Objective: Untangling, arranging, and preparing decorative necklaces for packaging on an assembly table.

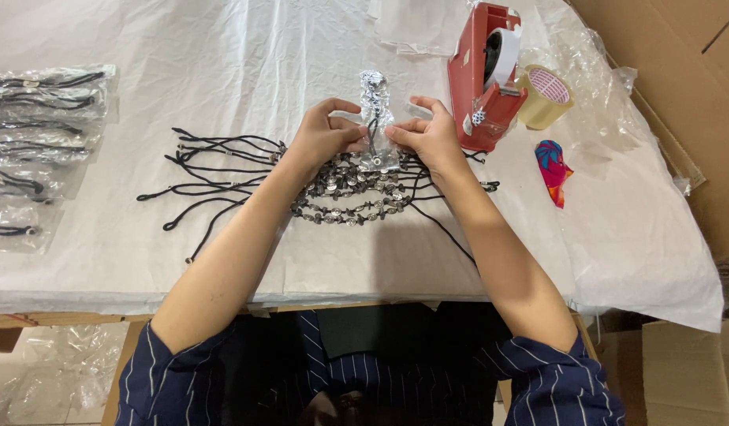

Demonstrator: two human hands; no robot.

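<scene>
White-sheeted counter (pixel 222 63) spreads wide under both hands; off beyond the right hand (pixel 429 136) sits a red tape dispenser (pixel 484 75). Just below the hands lies a pile of beaded black-cord bracelets (pixel 352 193). Left hand (pixel 323 134) and right hand both pinch a small clear plastic bag (pixel 376 118), upright between them: light, crinkly, slippery-looking, best gripped at its edges.

Left hand (pixel 323 132) and right hand (pixel 427 134) pinch small clear plastic bag (pixel 376 118) above beaded black-cord bracelets (pixel 344 189) on white-covered table (pixel 222 47); red tape dispenser (pixel 484 75) just beside the right hand.
</scene>
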